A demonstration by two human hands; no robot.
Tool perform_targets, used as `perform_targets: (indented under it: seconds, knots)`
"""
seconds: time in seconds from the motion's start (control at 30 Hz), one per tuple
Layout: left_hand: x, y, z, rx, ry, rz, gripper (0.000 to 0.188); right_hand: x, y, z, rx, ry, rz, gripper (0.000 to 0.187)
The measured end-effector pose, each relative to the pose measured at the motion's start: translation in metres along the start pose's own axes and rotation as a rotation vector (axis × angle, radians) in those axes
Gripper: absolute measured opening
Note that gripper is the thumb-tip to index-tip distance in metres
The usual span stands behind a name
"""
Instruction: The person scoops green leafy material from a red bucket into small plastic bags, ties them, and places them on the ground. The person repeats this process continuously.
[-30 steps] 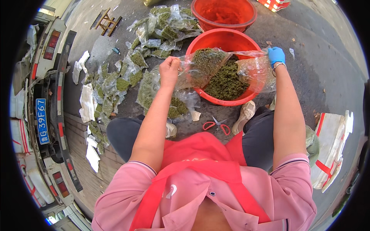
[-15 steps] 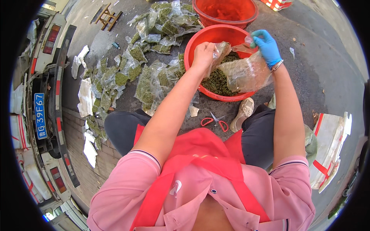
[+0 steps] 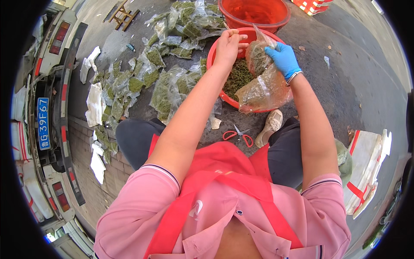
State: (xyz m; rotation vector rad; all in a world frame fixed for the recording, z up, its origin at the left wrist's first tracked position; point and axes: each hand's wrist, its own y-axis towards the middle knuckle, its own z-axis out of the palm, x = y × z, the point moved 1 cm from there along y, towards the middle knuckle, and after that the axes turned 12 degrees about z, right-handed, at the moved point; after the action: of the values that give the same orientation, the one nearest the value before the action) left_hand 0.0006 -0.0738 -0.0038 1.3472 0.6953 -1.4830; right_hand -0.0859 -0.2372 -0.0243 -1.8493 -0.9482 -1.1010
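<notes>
A red tub (image 3: pixel 212 54) stands before me, holding a heap of small green peppercorn-like berries (image 3: pixel 238 80). Over its right side my right hand (image 3: pixel 282 59), in a blue glove, is closed on a clear plastic bag (image 3: pixel 265 90). The bag hangs crumpled in two lobes, its lower part draped over the tub's near right rim, with bits of green inside. My bare left hand (image 3: pixel 231 46) is above the tub's left rim, fingers apart and nothing visible in them, a short way left of the bag.
Clear bags of green berries (image 3: pixel 161 93) spread over the ground on the left. A second red tub (image 3: pixel 254 21) stands behind. Red-handled scissors (image 3: pixel 238 134) lie by my shoe (image 3: pixel 269 127). A white foam box (image 3: pixel 366 168) is at right, a parked vehicle (image 3: pixel 64 108) at left, a wooden stool (image 3: pixel 123 18) far left.
My left hand has let go of the plastic and moved up. My right hand has shifted left and down, bringing the bag lower over the tub's near rim.
</notes>
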Motion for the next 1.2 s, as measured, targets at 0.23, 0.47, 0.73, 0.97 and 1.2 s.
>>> perform_targets:
  seconds: [0.23,0.47,0.73,0.97,1.2]
  knots:
    - [0.024,-0.088,-0.034,0.561,0.836,-0.261,0.046,-0.027,0.024,0.006,0.217,-0.132,0.142,0.021]
    - [0.072,-0.102,-0.032,0.623,1.326,0.089,0.042,-0.018,0.016,0.008,0.199,-0.097,0.245,0.023]
    - [0.071,-0.054,-0.033,1.286,1.542,-0.163,0.048,-0.001,0.002,-0.054,-0.091,-0.326,0.052,0.026]
    - [0.141,-0.075,-0.002,1.455,1.862,-0.113,0.029,0.003,0.012,-0.060,-0.121,-0.333,0.028,0.024]
    - [0.033,-0.001,-0.012,0.862,1.606,0.366,0.014,0.006,0.004,-0.057,-0.006,-0.342,-0.001,0.028]
